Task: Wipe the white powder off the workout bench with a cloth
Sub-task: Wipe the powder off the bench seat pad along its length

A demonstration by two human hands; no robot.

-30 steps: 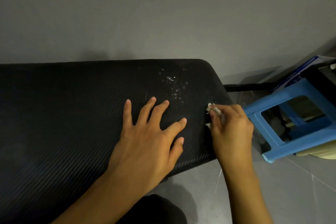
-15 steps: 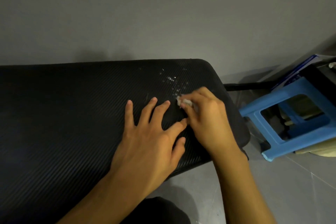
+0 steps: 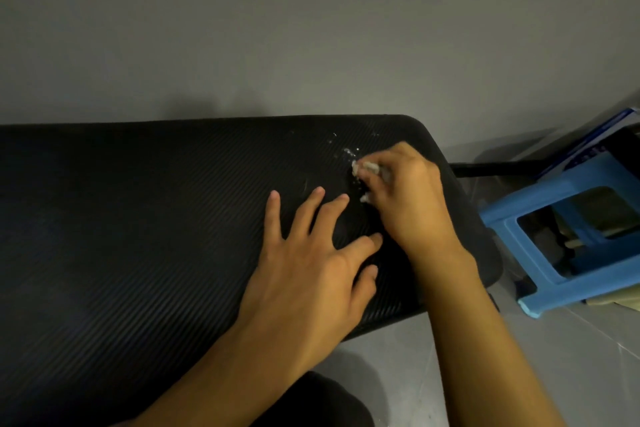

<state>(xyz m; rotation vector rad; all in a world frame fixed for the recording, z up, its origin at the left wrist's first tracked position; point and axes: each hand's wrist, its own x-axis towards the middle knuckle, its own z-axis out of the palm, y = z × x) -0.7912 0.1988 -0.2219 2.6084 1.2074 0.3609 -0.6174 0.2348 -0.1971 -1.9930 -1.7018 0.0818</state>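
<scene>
The black ribbed workout bench (image 3: 138, 236) fills the left and middle of the head view. Specks of white powder (image 3: 347, 151) lie near its far right corner. My right hand (image 3: 408, 198) is bunched around a small whitish cloth (image 3: 363, 168) and presses it on the pad just below the powder; most of the cloth is hidden under the fingers. My left hand (image 3: 311, 260) lies flat on the bench with fingers spread, holding nothing, right next to my right wrist.
A blue plastic stool (image 3: 568, 239) stands on the grey tiled floor to the right of the bench end. A blue and white box (image 3: 602, 135) leans behind it. A grey wall (image 3: 311, 28) runs along the bench's far side.
My right hand has carried the cloth from the bench's right edge leftward and then up the pad to the powder. My left hand has stayed flat in place.
</scene>
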